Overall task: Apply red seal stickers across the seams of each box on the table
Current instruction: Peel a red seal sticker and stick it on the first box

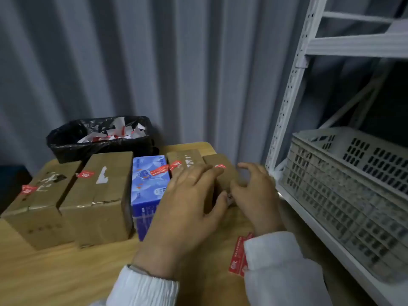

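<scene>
A white left sleeve (143, 286) and a white right sleeve (280, 268) lie over the near edge of the wooden surface (66, 272). A red sticker sheet (237, 255) lies near the right edge, partly covered by the right sleeve.

The left hand (187, 206) lies flat, its fingers (194, 173) straight and spread over the top of the small cardboard box (185, 159). Their tips reach the end cardboard box (223, 161) toward the far right corner. The right hand (254, 195) is just beside the left hand, at the near end of that end box, with its fingers (249, 167) curled. Something small shows between the two thumbs, but blur hides it, so whether the right hand pinches anything I cannot tell.

Five boxes stand side by side in a row across the middle of the surface. From the left edge they are:
- the left cardboard box (37, 206)
- the large cardboard box (99, 195)
- the blue tissue box (148, 188)
- the two small boxes under the hands

Each box carries a red seal sticker on top:
- one (28, 189) on the left box
- one (85, 174) on the large box
- one (159, 171) on the blue box
- one (175, 164) on the small box
- one (220, 166) on the end box

At the far edge, behind the large boxes, is a black-lined bin (66, 140) holding white and red paper scraps (114, 133). Beyond the right edge stands a white metal rack (291, 96) with a grey plastic crate (353, 184) on its shelf.
</scene>
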